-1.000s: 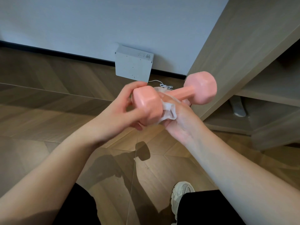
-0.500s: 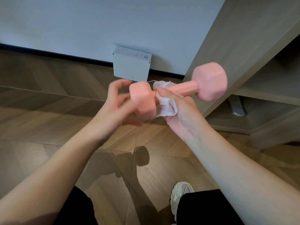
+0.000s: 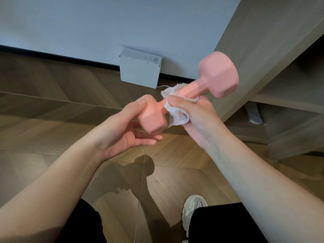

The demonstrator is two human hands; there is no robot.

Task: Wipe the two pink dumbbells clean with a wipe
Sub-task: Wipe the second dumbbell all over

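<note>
One pink dumbbell (image 3: 217, 74) is held up in front of me, slanting from its near head at lower left to its far head at upper right. My left hand (image 3: 122, 130) holds the near head, thumb on top and fingers beneath. My right hand (image 3: 194, 114) grips the bar with a crumpled white wipe (image 3: 177, 114) wrapped round it, thumb pressing the wipe on top. No second dumbbell is in view.
A white box (image 3: 140, 71) with a thin white cable leans against the wall on the wooden floor. A wooden shelf unit (image 3: 289, 81) stands at the right, a grey object on its bottom shelf. My white shoe (image 3: 192, 211) shows below.
The dumbbell has swung so its far head rose up and to the right. My right hand slid the wipe from the near head onto the bar. My left hand regripped the near head.
</note>
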